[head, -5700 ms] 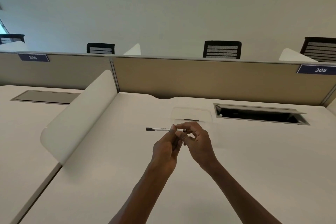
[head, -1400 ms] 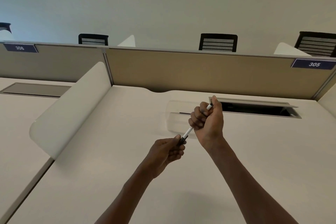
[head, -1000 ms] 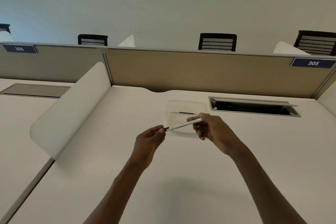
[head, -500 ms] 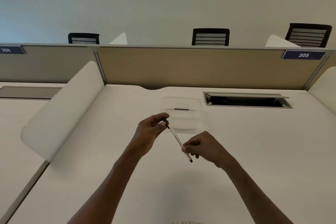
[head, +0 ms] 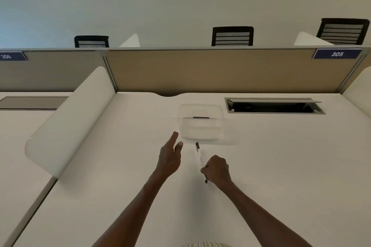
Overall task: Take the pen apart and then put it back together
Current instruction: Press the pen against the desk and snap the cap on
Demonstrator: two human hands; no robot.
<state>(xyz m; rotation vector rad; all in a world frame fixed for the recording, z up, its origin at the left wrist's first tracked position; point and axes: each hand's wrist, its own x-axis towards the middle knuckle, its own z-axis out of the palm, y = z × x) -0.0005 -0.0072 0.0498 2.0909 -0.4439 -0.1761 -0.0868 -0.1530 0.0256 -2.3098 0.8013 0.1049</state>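
Note:
A white pen point(head: 200, 157) with black ends points away from me over the middle of the white desk point(head: 281, 166). My right hand point(head: 216, 170) grips its near end with curled fingers, and a black tip sticks out below the fist. My left hand point(head: 170, 156) hovers just left of the pen, fingers straight and apart from it, holding nothing. Beyond the pen's far end lies a clear plastic tray point(head: 201, 124) holding a short dark pen part point(head: 201, 117).
A white curved divider point(head: 68, 122) bounds the desk on the left. At the back stand a tan partition point(head: 210, 70) and an open cable hatch point(head: 273, 106). Black chairs show behind the partition.
My left hand has let go of the pen's far end and opened. The right hand keeps the pen, which now points straight away from me.

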